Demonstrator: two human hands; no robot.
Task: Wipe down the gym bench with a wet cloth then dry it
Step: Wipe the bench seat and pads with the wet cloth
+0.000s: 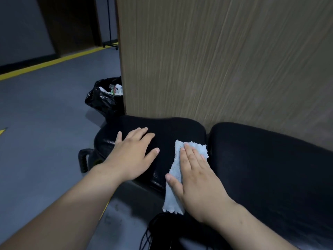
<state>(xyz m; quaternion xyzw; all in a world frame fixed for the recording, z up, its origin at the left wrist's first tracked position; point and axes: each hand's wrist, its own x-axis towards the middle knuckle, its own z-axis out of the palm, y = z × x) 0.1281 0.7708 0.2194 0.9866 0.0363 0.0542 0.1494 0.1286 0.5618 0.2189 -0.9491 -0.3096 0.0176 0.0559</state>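
The black padded gym bench stands against a wooden panel, with a smaller seat pad on the left and a longer back pad on the right. A light blue cloth lies across the seat pad near the gap between the pads, its lower end hanging over the front edge. My right hand presses flat on the cloth with straight fingers. My left hand rests flat on the left part of the seat pad, fingers spread, holding nothing.
A wooden panel rises right behind the bench. A bin lined with a black bag stands behind the seat's left end. A black handle sticks out at the bench's left. Grey floor with yellow lines spreads left.
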